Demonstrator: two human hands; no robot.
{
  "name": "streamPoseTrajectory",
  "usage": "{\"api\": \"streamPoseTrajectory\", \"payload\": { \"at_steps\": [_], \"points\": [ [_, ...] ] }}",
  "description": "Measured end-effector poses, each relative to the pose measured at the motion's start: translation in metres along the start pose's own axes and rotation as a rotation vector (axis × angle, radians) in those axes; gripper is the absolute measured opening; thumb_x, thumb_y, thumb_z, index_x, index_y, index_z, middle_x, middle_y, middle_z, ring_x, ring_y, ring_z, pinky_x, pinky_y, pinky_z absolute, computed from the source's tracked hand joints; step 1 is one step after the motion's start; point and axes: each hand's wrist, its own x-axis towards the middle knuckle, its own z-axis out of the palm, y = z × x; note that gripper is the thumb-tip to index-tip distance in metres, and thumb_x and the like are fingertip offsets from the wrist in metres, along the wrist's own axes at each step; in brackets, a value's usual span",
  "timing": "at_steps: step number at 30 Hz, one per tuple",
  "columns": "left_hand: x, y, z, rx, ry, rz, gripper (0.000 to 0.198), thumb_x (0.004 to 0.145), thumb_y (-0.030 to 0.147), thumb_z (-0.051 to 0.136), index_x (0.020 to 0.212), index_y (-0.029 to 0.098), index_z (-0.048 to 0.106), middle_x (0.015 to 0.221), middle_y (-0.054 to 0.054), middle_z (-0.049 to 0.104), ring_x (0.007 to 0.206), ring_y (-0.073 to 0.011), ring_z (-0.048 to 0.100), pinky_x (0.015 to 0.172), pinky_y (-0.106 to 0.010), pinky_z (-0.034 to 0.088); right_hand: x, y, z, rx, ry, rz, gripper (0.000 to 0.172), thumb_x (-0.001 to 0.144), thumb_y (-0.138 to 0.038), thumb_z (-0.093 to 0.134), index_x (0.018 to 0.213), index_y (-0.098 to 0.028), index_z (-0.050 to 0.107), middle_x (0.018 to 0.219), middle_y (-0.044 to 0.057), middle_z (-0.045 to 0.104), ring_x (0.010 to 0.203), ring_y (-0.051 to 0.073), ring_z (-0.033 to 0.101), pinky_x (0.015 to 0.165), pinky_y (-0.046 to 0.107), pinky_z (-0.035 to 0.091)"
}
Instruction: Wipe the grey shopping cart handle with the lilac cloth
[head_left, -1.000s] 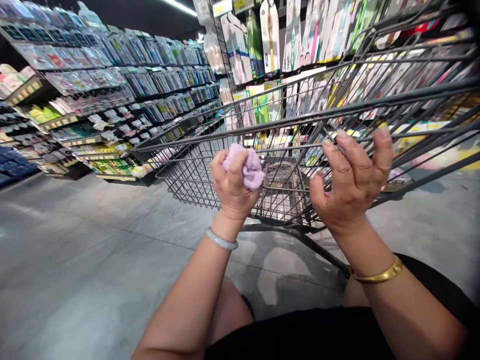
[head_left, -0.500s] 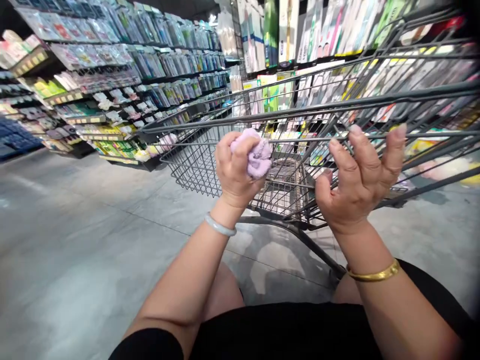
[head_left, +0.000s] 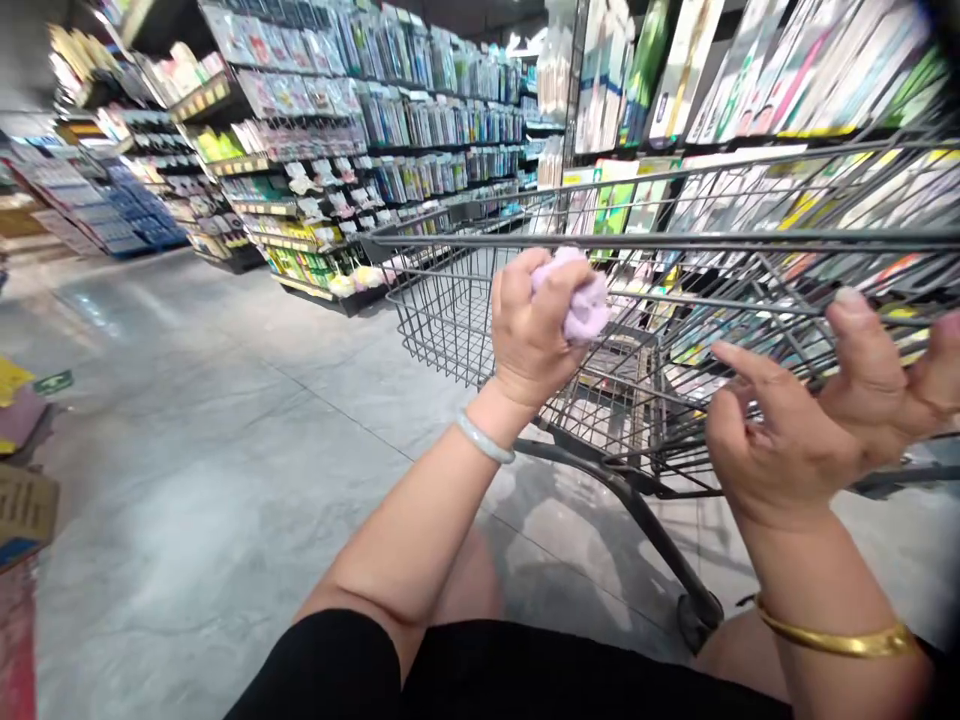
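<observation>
My left hand (head_left: 529, 325) is closed around a crumpled lilac cloth (head_left: 587, 308), with a pale bangle on the wrist. Both are at the side of a dark wire shopping cart (head_left: 442, 320); whether the cloth touches the wires I cannot tell. Lower right, my right hand (head_left: 810, 420) is held with its fingers apart and bent, and nothing shows in it. It is in front of the cart's side, near the wires, and wears a gold bangle at the wrist. Part of the fingers reaches the right edge of the view.
Shelves of hanging packets (head_left: 435, 120) stand beyond the cart, and more racks (head_left: 135, 200) are at the left. A cardboard box (head_left: 26, 510) is on the near left. Grey floor (head_left: 225, 450) runs between, and a cart wheel (head_left: 699, 618) is near my knee.
The view has swung left, so the cart and shelves appear further right. My right hand has shifted right and down, its fingers spread wider. My left hand still grips the cloth.
</observation>
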Motion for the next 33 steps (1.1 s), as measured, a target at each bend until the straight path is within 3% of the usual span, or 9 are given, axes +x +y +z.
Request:
{"api": "streamPoseTrajectory", "payload": {
  "at_steps": [3, 8, 12, 14, 17, 21, 26, 29, 33],
  "points": [
    [-0.020, 0.008, 0.011, -0.034, 0.028, 0.092, 0.029, 0.086, 0.036, 0.065, 0.112, 0.024, 0.058, 0.117, -0.010, 0.050, 0.106, -0.0243, 0.051, 0.089, -0.043, 0.050, -0.001, 0.000, 0.003, -0.038, 0.106, -0.276, 0.040, 0.062, -0.030, 0.080, 0.100, -0.041, 0.079, 0.144, -0.004, 0.058, 0.144, 0.043, 0.038, 0.113, 0.063, 0.036],
    [-0.048, 0.027, 0.027, -0.054, -0.138, 0.431, 0.020, 0.087, 0.031, 0.065, 0.107, 0.029, 0.066, 0.110, -0.007, 0.055, 0.095, -0.0204, 0.052, 0.084, -0.038, 0.049, -0.004, -0.014, 0.004, -0.085, 0.096, -0.161, 0.061, 0.064, -0.030, 0.078, 0.122, -0.046, 0.069, 0.142, -0.001, 0.060, 0.139, 0.050, 0.042, 0.108, 0.072, 0.035],
    [-0.013, 0.004, 0.002, 0.024, 0.020, 0.254, 0.026, 0.086, 0.038, 0.068, 0.109, 0.028, 0.062, 0.113, -0.008, 0.055, 0.101, -0.0222, 0.052, 0.084, -0.038, 0.049, -0.007, -0.026, 0.000, -0.079, 0.041, -0.093, 0.064, 0.066, -0.028, 0.076, 0.126, -0.046, 0.066, 0.142, 0.001, 0.060, 0.139, 0.051, 0.041, 0.109, 0.075, 0.030],
    [0.007, -0.017, -0.012, 0.076, 0.120, 0.090, 0.030, 0.083, 0.034, 0.068, 0.111, 0.026, 0.059, 0.113, -0.008, 0.056, 0.105, -0.0239, 0.051, 0.089, -0.042, 0.049, -0.008, -0.028, -0.001, -0.089, 0.000, -0.060, 0.064, 0.066, -0.027, 0.074, 0.126, -0.048, 0.065, 0.143, -0.001, 0.059, 0.140, 0.050, 0.040, 0.110, 0.074, 0.030],
    [0.017, -0.041, -0.020, 0.065, 0.153, -0.024, 0.034, 0.078, 0.025, 0.067, 0.110, 0.025, 0.056, 0.107, -0.007, 0.060, 0.105, -0.0237, 0.052, 0.093, -0.043, 0.048, -0.010, -0.025, -0.001, -0.087, -0.008, -0.053, 0.065, 0.065, -0.027, 0.076, 0.125, -0.050, 0.065, 0.143, -0.002, 0.059, 0.141, 0.051, 0.039, 0.110, 0.075, 0.030],
    [0.000, -0.027, -0.010, -0.068, 0.084, 0.035, 0.030, 0.078, 0.029, 0.067, 0.105, 0.023, 0.058, 0.100, -0.006, 0.063, 0.099, -0.0225, 0.053, 0.086, -0.039, 0.049, -0.014, -0.023, 0.005, -0.051, 0.013, -0.042, 0.069, 0.063, -0.027, 0.078, 0.127, -0.051, 0.064, 0.144, -0.002, 0.058, 0.138, 0.051, 0.042, 0.113, 0.074, 0.028],
    [-0.017, 0.013, 0.006, -0.118, -0.145, 0.412, 0.041, 0.084, 0.042, 0.066, 0.119, 0.023, 0.058, 0.106, -0.008, 0.061, 0.098, -0.0212, 0.057, 0.086, -0.036, 0.051, -0.017, -0.043, 0.012, 0.031, -0.038, -0.136, 0.081, 0.069, -0.025, 0.075, 0.143, -0.044, 0.051, 0.147, 0.003, 0.055, 0.137, 0.045, 0.048, 0.118, 0.069, 0.028],
    [-0.005, 0.005, -0.001, -0.053, -0.040, 0.438, 0.051, 0.090, 0.045, 0.062, 0.133, 0.020, 0.052, 0.109, -0.010, 0.061, 0.102, -0.0214, 0.058, 0.092, -0.037, 0.050, -0.018, -0.055, 0.012, 0.019, -0.140, -0.167, 0.071, 0.074, -0.022, 0.072, 0.141, -0.039, 0.054, 0.145, 0.004, 0.057, 0.139, 0.041, 0.048, 0.115, 0.068, 0.036],
    [0.023, -0.034, -0.026, 0.047, 0.216, 0.138, 0.054, 0.090, 0.040, 0.061, 0.138, 0.020, 0.050, 0.119, -0.012, 0.059, 0.110, -0.0235, 0.053, 0.098, -0.041, 0.046, -0.021, -0.057, 0.012, -0.014, -0.179, -0.286, 0.058, 0.076, -0.016, 0.073, 0.130, -0.032, 0.063, 0.146, 0.003, 0.057, 0.141, 0.033, 0.047, 0.114, 0.053, 0.044]
  ]
}}
